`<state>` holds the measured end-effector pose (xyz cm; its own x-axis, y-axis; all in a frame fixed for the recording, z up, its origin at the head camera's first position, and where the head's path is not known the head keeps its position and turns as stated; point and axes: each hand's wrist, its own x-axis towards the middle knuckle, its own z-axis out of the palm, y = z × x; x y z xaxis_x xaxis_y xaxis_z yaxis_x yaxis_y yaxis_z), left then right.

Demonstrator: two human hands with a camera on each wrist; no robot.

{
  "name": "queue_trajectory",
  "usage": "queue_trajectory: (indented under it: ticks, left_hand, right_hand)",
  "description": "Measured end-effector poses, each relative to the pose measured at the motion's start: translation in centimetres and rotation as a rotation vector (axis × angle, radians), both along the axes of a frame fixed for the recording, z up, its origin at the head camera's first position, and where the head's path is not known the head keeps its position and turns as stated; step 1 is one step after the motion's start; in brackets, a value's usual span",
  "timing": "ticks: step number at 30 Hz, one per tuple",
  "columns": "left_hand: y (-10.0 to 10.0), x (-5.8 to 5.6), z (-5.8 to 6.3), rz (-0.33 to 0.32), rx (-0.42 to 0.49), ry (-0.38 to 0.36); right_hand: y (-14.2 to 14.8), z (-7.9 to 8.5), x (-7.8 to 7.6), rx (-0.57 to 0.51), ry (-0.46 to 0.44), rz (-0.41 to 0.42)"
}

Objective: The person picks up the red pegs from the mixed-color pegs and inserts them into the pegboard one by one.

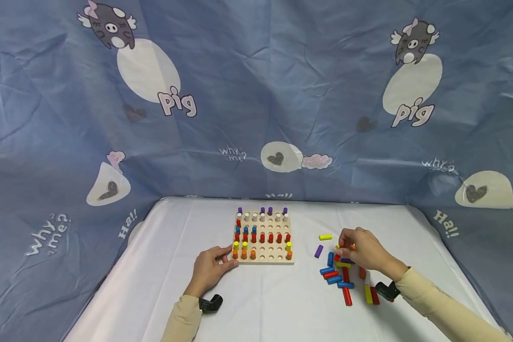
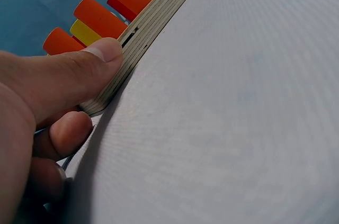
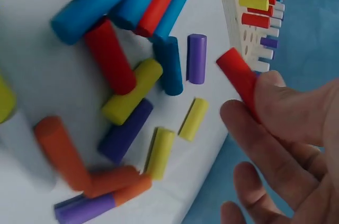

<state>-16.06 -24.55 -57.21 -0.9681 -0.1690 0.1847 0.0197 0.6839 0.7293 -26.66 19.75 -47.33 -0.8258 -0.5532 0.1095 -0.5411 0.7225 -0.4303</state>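
Between thumb and forefinger of your right hand (image 1: 364,247): one red peg (image 3: 235,70), pinched near one end, the other end jutting free. It looked light, stiff and hardly fragile; its smooth, round barrel probably rolled easily, so a pinch at mid-length, square across the barrel, seemed best. Toward seven o'clock from that hand lay assorted loose pegs (image 1: 335,280), red, blue and yellow among them, some crossing others; toward nine, one purple peg (image 1: 318,251) and one yellow peg (image 1: 325,237). Farther out at nine lay your wooden pegboard (image 1: 265,261), part-filled with upright pegs (image 1: 262,238). At its eight o'clock corner your left hand (image 1: 210,269) gripped the edge. Underneath: white cloth (image 1: 290,304). At twelve: blue printed curtain (image 1: 239,95).
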Motion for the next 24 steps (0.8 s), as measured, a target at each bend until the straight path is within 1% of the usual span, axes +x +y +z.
queue_trajectory:
  ticks: [4,9,13,17,20,24]
  left_hand:
    - [0.1,0.1,-0.1,-0.002,-0.002,-0.007]
    - [0.1,0.3,-0.2,0.001,-0.012,-0.004]
    - [0.0,0.3,-0.3,0.005,-0.014,0.01]
    - [0.0,0.2,-0.3,-0.004,-0.02,0.033]
    - [0.1,0.1,-0.2,-0.004,-0.023,0.03]
    - [0.0,0.0,-0.1,0.006,-0.018,0.008]
  right_hand:
    - [-1.1,-0.4,-0.7,-0.041,0.009,-0.007]
    - [-3.1,-0.5,-1.5,-0.094,0.061,-0.006]
    - [-5.1,-0.1,-2.3,-0.118,0.098,-0.001]
    - [-7.0,0.6,-3.2,-0.15,0.126,0.014]
    - [-8.2,1.0,-3.7,-0.179,0.139,0.027]
    - [-9.7,1.1,-4.5,-0.214,0.172,0.044]
